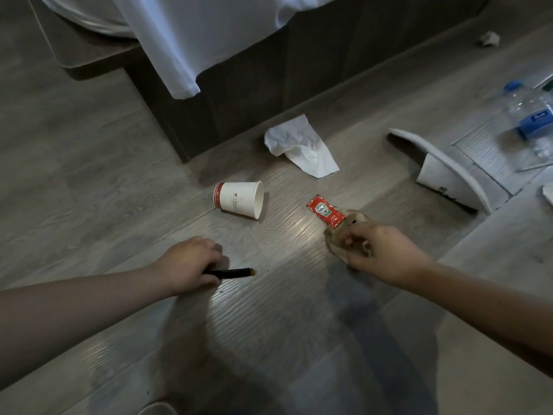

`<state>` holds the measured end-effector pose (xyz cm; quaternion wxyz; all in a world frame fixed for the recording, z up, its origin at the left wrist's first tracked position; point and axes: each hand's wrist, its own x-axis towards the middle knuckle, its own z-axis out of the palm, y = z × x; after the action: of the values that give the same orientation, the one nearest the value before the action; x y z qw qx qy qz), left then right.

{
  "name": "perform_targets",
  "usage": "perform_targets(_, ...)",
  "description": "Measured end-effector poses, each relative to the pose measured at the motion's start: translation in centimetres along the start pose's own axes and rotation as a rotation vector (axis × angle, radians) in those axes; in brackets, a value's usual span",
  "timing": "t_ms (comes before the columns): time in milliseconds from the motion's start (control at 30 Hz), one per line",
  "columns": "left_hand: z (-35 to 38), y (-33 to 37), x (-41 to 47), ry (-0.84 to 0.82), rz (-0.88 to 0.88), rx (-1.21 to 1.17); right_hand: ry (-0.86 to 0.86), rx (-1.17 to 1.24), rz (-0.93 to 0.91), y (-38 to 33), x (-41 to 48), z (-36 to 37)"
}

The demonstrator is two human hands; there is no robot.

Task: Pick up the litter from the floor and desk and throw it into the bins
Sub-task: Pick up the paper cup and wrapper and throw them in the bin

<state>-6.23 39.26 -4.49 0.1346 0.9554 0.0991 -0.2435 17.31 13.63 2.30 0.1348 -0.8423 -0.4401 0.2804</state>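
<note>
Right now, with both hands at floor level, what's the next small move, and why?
Probably lift the crumpled brown wrapper with the right hand: its fingers curl round it. The left hand holds a black pen, so it is occupied. The ketchup sachet lies against the wrapper, a likely next pick.

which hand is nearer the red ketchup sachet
Right. The right hand grips crumpled brown paper right beside the red ketchup sachet; the left hand, holding a black pen, sits well off to its left.
</note>
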Motion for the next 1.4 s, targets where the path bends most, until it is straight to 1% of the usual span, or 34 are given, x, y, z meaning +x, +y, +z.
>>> perform_targets(100, -0.1, 1.2, 0.2, 0.015, -0.024, -0.064, 0.025, -0.002, -0.001, -0.1, 0.2, -0.4)
perform_targets(233, -0.5, 2.0, 0.2, 0.084, -0.053, -0.119, 0.054, -0.099, 0.008, 0.3, 1.2, -0.4)
perform_targets(367, -2.6, 1.4, 0.3, 0.263, -0.064, -0.163, 0.059, -0.21, 0.006, 0.2, 3.4, 0.1)
perform_targets(467, -4.6, 0.3, 0.7, 0.357, -0.131, -0.141, 0.083, -0.27, 0.048, -0.2, 5.7, 0.7)
perform_targets(600, -5.4, -0.2, 2.0, 0.324, -0.236, -0.039, 0.081, -0.28, 0.152, -0.7, 8.9, 1.6)
perform_targets(633, -5.2, -0.1, 2.2, 0.337, -0.258, -0.019, 0.066, -0.284, 0.175, -0.8, 9.5, 1.8)
perform_targets(700, -4.9, 0.3, 2.8, 0.387, -0.274, -0.018, 0.042, -0.295, 0.206, -1.0, 10.4, 2.3)
perform_targets(767, -4.6, 0.5, 3.4, 0.403, -0.251, -0.026, 0.043, -0.296, 0.204, -1.0, 10.9, 2.8)
perform_targets(900, -4.1, -0.3, 5.4, 0.331, -0.172, 0.003, 0.066, -0.21, 0.151, -0.7, 11.5, 3.1)
perform_targets(1000, -3.9, -1.4, 6.5, 0.274, -0.137, -0.004, 0.125, -0.138, 0.1, -0.4, 11.9, 2.5)
perform_targets(1100, -3.7, -1.8, 6.9, 0.248, -0.111, -0.036, 0.118, -0.007, 0.099, -0.2, 12.4, 1.5)
perform_targets(1167, -3.6, -2.0, 6.8, 0.258, -0.122, -0.104, 0.114, 0.136, 0.12, -0.1, 12.8, 0.9)
perform_targets(1233, -3.4, -2.1, 6.5, 0.273, -0.141, -0.136, 0.154, 0.264, 0.131, -0.3, 13.5, 0.2)
perform_targets(1400, -3.6, -2.2, 5.5, 0.324, -0.221, -0.3, 0.335, 0.302, 0.141, -0.8, 16.5, -1.5)
